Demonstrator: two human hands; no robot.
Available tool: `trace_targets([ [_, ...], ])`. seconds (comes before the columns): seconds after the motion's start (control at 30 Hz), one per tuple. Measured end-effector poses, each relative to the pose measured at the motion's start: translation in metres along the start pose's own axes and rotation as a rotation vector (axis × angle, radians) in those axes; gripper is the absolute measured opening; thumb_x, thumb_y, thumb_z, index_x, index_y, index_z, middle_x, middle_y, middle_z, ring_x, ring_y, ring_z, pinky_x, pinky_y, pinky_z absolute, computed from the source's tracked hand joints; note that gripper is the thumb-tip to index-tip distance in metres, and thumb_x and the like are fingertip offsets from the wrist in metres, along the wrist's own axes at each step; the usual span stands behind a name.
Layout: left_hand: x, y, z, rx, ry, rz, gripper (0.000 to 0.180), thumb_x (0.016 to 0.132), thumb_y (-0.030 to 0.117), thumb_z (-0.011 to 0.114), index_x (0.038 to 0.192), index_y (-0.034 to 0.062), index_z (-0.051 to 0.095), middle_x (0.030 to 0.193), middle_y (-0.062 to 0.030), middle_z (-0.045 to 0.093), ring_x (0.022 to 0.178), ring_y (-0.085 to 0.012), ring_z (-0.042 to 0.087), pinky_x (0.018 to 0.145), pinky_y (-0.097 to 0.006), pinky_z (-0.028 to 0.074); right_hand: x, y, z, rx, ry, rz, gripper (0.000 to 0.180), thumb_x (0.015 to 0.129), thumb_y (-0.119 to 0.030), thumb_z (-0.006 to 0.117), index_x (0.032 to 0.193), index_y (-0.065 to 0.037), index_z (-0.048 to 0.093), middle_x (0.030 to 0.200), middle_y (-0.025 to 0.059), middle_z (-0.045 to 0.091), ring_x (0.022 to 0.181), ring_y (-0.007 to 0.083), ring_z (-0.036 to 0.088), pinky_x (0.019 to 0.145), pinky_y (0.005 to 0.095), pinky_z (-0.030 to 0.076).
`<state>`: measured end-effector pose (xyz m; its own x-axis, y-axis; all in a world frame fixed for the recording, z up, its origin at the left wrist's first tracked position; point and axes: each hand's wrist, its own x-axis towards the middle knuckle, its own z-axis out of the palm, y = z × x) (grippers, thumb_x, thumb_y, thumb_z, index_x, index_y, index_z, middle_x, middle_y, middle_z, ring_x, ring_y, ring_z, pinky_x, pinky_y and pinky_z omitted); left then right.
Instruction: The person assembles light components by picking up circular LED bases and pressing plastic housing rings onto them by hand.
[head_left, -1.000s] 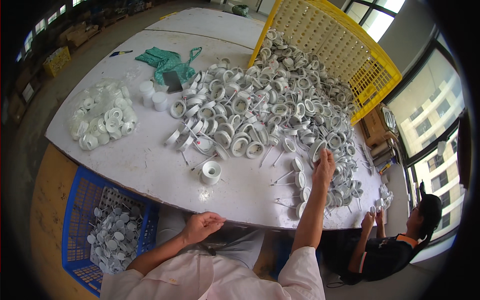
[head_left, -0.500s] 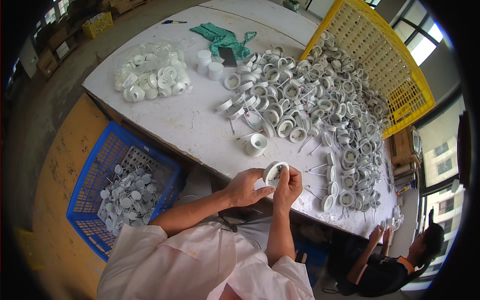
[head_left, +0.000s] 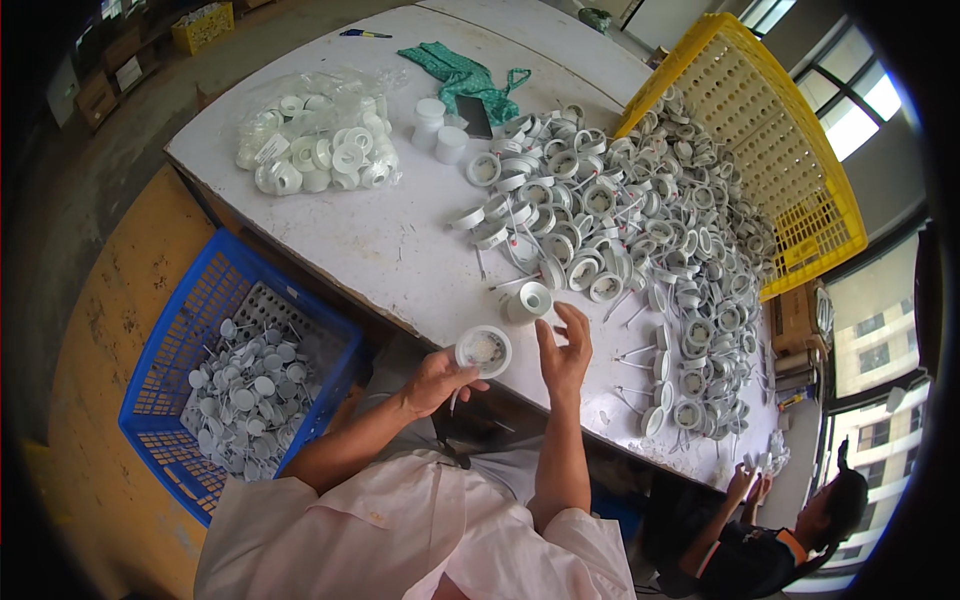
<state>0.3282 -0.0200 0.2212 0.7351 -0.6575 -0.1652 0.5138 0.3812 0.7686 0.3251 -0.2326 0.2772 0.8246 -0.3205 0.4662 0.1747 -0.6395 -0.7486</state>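
Observation:
My left hand (head_left: 437,382) grips a round white housing (head_left: 483,349) at its left edge, its open face turned up. Pale, speckled material shows inside, and a short wire hangs below it. To the right, my right hand (head_left: 566,352) is raised over the table's near edge with fingers apart and nothing visible in them. Just beyond its fingertips stands a white cylindrical cup (head_left: 530,303) with a round opening on top; whether the fingers touch it I cannot tell. A large heap of similar white housings (head_left: 600,200) with wires spreads over the table's right half.
A yellow crate (head_left: 790,150) lies tipped behind the heap. Left of me, a blue basket (head_left: 150,390) holds white discs with wires. On the table are a clear bag of white parts (head_left: 320,150), white jars (head_left: 428,122), and green cloth (head_left: 460,75). Another person (head_left: 770,530) works at right.
My right hand has let go of the housing and opened its fingers. My left hand now holds the housing alone, farther left, with its face turned up.

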Motion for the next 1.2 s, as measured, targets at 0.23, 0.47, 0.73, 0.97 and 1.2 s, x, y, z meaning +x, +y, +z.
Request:
trace_targets([
  [0.23, -0.013, 0.007, -0.022, 0.037, 0.057, 0.043, 0.028, 0.091, 0.014, 0.06, 0.115, -0.0008, 0.055, 0.103, -0.0072, 0.064, 0.087, -0.0159, 0.067, 0.058, -0.022, 0.048, 0.027, 0.04, 0.013, -0.387, -0.161, -0.028, 0.06, 0.073, -0.028, 0.078, 0.122, 0.0, 0.056, 0.126, 0.0204, 0.052, 0.12, 0.0366, 0.045, 0.1, 0.0443, 0.039],
  [0.47, -0.014, -0.001, -0.034, 0.028, 0.04, 0.088, 0.028, 0.091, 0.017, 0.063, 0.113, 0.0009, 0.056, 0.104, -0.0071, 0.064, 0.087, -0.0159, 0.067, 0.06, -0.022, 0.047, 0.028, 0.032, 0.015, -0.34, -0.145, -0.027, 0.052, 0.071, -0.023, 0.079, 0.114, 0.0, 0.061, 0.124, 0.0184, 0.055, 0.118, 0.0345, 0.048, 0.099, 0.0429, 0.04],
  [0.73, -0.011, -0.01, -0.027, 0.01, 0.025, 0.136, 0.028, 0.089, 0.019, 0.065, 0.111, 0.0023, 0.059, 0.1, -0.0054, 0.066, 0.087, -0.0125, 0.065, 0.062, -0.023, 0.046, 0.03, 0.019, 0.006, -0.096, -0.013, 0.24, 0.046, 0.076, -0.02, 0.077, 0.114, 0.001, 0.062, 0.104, 0.0169, 0.067, 0.093, 0.0259, 0.065, 0.082, 0.0355, 0.051],
  [0.97, -0.003, -0.008, -0.009, 0.06, 0.075, 0.119, 0.028, 0.086, 0.016, 0.067, 0.11, 0.0019, 0.06, 0.095, -0.0041, 0.067, 0.084, -0.0096, 0.062, 0.067, -0.023, 0.047, -0.007, -0.006, -0.007, -0.024, -0.045, 0.196, 0.045, 0.075, -0.016, 0.076, 0.114, 0.002, 0.062, 0.097, 0.0142, 0.069, 0.089, 0.0211, 0.066, 0.079, 0.0323, 0.05],
  [1.2, 0.0, -0.004, 0.021, 0.024, 0.051, 0.162, 0.029, 0.086, 0.02, 0.067, 0.109, 0.0035, 0.06, 0.089, -0.0031, 0.067, 0.074, -0.0061, 0.06, 0.057, -0.019, 0.038, -0.044, -0.04, -0.015, 0.007, -0.138, 0.06, 0.046, 0.067, -0.008, 0.08, 0.108, 0.004, 0.063, 0.101, 0.0144, 0.068, 0.089, 0.0209, 0.066, 0.08, 0.0317, 0.051],
])
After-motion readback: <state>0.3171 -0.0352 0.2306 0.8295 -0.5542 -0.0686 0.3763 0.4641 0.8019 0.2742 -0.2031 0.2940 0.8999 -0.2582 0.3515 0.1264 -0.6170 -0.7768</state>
